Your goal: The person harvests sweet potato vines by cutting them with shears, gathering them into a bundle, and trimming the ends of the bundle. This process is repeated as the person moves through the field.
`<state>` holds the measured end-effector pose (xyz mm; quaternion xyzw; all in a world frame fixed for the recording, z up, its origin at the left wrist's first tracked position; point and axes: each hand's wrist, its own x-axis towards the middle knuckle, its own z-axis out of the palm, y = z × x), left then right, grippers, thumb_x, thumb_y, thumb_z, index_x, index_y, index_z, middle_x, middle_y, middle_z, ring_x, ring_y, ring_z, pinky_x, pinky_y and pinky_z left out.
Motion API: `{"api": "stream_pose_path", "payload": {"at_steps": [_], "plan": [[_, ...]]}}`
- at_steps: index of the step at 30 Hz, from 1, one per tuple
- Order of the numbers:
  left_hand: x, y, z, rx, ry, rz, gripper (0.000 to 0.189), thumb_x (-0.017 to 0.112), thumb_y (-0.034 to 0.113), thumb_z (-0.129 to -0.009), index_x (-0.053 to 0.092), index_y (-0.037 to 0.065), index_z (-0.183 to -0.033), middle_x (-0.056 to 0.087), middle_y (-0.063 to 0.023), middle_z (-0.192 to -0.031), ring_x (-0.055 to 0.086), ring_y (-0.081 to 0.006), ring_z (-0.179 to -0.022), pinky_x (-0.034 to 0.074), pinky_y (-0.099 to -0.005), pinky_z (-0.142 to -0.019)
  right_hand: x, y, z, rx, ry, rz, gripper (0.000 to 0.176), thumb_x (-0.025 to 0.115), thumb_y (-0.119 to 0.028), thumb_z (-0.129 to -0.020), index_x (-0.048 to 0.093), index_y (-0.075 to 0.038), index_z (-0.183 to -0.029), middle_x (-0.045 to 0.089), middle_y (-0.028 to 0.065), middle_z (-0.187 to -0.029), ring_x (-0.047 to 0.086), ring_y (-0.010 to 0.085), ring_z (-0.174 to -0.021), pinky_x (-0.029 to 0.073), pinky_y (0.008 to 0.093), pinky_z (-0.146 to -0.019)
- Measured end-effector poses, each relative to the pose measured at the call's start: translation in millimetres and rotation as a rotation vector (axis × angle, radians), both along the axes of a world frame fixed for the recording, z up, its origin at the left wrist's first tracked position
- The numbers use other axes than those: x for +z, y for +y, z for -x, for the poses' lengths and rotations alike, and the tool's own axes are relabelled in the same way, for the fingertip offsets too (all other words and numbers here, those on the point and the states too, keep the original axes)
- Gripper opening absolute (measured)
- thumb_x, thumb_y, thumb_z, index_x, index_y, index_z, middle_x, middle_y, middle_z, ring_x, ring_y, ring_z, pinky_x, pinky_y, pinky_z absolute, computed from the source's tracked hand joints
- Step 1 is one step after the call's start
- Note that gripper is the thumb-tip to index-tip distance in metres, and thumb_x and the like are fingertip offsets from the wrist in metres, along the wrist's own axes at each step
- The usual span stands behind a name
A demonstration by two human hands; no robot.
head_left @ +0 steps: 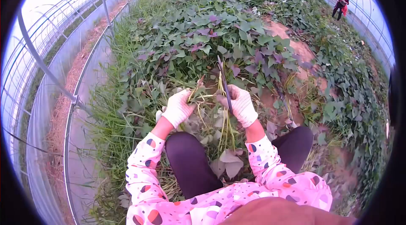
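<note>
Both my hands wear white gloves and are held over the leafy vines in front of my knees. My left hand [179, 107] is closed on thin vine stems [197, 88] at its fingertips. In my right hand [240, 103] is a dark, narrow tool [224, 80], its tip pointing up and away from me. Long pale green stems [226, 125] run beside the tool and hang below my right hand, ending in drooping leaves [230, 162]. Whether my right fingers also grip these stems is hard to make out.
Dense green and purple foliage [203, 34] spreads ahead. Bare reddish soil [296, 47] shows on the right. A metal frame [76, 98] with plastic sheeting runs along the left. Another person [341, 0] stands far off at upper right.
</note>
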<state>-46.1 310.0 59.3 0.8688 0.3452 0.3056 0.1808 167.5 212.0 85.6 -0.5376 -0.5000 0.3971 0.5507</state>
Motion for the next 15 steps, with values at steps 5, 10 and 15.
{"api": "stream_pose_path", "payload": {"at_steps": [5,10,15], "plan": [[74.5,-28.3,-8.2,0.076,-0.354,0.55,0.023,0.075,0.015,-0.081,0.069,0.001,-0.098,0.066,-0.0006,-0.074,0.055,-0.0032,-0.065,0.046,-0.0216,-0.058,31.0,-19.1,-9.5,-0.079,0.158,-0.192,0.03,0.075,-0.014,-0.079,0.06,0.0,-0.102,0.063,-0.0001,-0.082,0.053,0.0053,-0.071,0.046,0.0234,-0.065],[78.3,-63.6,-34.4,0.043,-0.387,0.657,0.02,0.07,0.015,-0.084,0.069,0.0,-0.097,0.063,0.0016,-0.071,0.048,-0.002,-0.06,0.042,-0.0215,-0.053,47.4,-37.9,8.7,0.008,0.255,-0.274,0.04,0.078,-0.019,-0.077,0.062,-0.001,-0.108,0.067,0.0032,-0.09,0.06,0.0073,-0.076,0.049,0.0237,-0.068],[52.0,-79.4,-36.9,0.101,-0.509,0.695,0.025,0.071,0.02,-0.085,0.067,-0.001,-0.097,0.066,-0.0011,-0.074,0.053,-0.0039,-0.062,0.044,-0.0222,-0.055,42.4,-41.5,11.5,0.006,0.294,-0.238,0.044,0.08,-0.021,-0.075,0.06,0.002,-0.106,0.066,0.0044,-0.087,0.061,0.0095,-0.071,0.05,0.0234,-0.065]]}}
